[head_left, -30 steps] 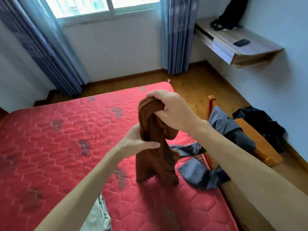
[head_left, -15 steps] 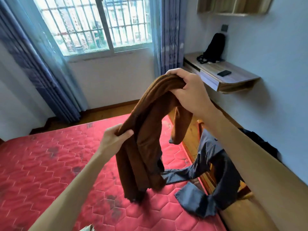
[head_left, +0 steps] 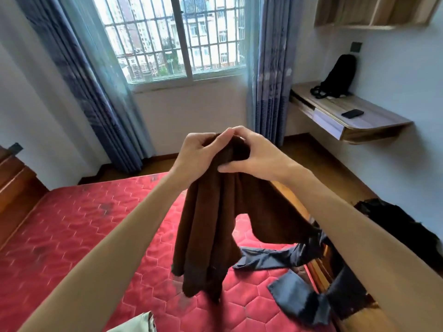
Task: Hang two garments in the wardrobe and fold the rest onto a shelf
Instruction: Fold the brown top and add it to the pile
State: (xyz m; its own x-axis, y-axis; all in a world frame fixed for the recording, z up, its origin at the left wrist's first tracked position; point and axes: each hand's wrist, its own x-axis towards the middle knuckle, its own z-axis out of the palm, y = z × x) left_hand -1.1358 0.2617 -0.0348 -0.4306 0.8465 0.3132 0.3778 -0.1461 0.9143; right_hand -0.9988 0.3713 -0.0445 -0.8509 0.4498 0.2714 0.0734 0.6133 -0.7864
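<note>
A brown garment [head_left: 211,236] hangs bunched in the air above the red mattress [head_left: 79,236]. My left hand [head_left: 196,154] and my right hand [head_left: 254,154] both grip its top edge, close together, fingertips almost touching. Its lower end dangles just over the mattress. A grey-blue garment [head_left: 294,279] lies across the bed's right edge and onto a wooden chair [head_left: 318,267]. A black garment [head_left: 398,226] sits further right on that chair. A pale garment's corner [head_left: 134,324] shows at the bottom edge.
A wall-mounted wooden desk [head_left: 364,121] at the right holds a black bag [head_left: 338,75] and a phone [head_left: 352,113]. Open wooden shelves [head_left: 374,13] hang above it. A barred window [head_left: 172,37] with blue curtains [head_left: 266,68] is ahead. A dark wooden headboard [head_left: 14,188] stands at left.
The view tilted up. My left hand rose from the garment's middle to its top, joining my right hand. The brown garment now hangs higher and straighter.
</note>
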